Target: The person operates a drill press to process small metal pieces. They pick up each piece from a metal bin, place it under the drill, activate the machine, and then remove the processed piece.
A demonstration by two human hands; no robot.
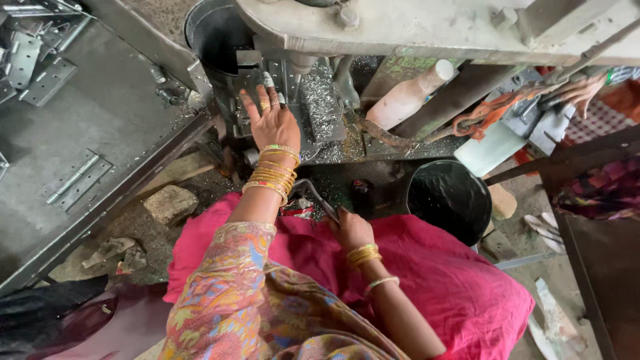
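Observation:
My left hand (272, 121) lies flat with fingers apart on the metal fixture (248, 83) of a drilling machine, and several gold bangles circle its wrist. What is under the palm is hidden. My right hand (351, 229) is closed around the end of a curved metal lever (313, 193) that comes out from under the machine, just above my pink-covered lap (440, 273). Metal shavings (321, 100) cover the machine bed to the right of my left hand.
A grey metal table (100, 127) on the left carries flat hinges (75, 179). A black bucket (450, 197) stands at right, a dark tub (215, 30) behind the fixture, and a white bottle (407, 99) leans by the machine. Another person's hand (581, 88) works top right. A stone (171, 204) lies on the floor.

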